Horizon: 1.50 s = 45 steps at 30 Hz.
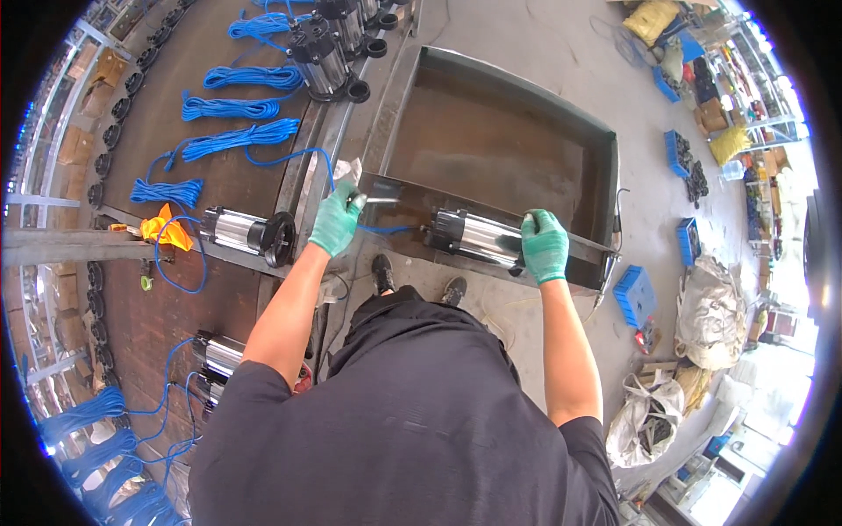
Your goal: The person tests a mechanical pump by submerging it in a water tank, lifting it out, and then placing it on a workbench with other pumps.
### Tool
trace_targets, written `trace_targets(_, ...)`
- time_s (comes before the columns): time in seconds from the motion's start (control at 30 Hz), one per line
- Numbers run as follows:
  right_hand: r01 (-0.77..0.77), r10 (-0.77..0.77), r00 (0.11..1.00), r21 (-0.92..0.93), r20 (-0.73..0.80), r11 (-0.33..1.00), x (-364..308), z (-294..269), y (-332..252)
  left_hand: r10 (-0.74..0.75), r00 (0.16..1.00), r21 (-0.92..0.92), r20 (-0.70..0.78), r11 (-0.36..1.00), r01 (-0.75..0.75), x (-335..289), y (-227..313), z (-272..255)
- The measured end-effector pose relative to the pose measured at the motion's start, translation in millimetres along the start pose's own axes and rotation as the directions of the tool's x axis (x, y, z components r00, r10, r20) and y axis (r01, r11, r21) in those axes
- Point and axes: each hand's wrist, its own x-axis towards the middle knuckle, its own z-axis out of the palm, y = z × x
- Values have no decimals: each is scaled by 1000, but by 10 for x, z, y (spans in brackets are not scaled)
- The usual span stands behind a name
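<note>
Clasped by the right hand (545,249) is a cylindrical pump (478,238); whether the left hand (336,222) grips cannot be told. On concrete floor (539,39), a workbench (162,66) is set at ten o'clock, a trough (491,123) at one, the pump along its six-o'clock side.

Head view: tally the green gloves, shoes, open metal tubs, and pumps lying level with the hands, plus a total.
Green gloves: 2, on the left hand and right hand
Shoes: 2
Open metal tub: 1
Pumps lying level with the hands: 2
Total: 7
</note>
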Motion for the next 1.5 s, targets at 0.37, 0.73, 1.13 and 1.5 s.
trace_targets(0.37,-21,21,1000,23,1,1000,-11,-9,-25,-238,845,-360,478,825,436,-58,414,39)
trace_targets(0.73,-35,35,999,7,17,999,-8,-2,5,-461,375,-290,804,247,925,131,297,162)
trace_targets(1.13,-65,64,997,14,48,998,20,-33,-71,-32,763,-136,645,978,156,131,30,279)
trace_targets(1.5,-26,26,1000,7,15,1000,-12,1,-17,-75,582,-438,810,582,685,188,235,51)
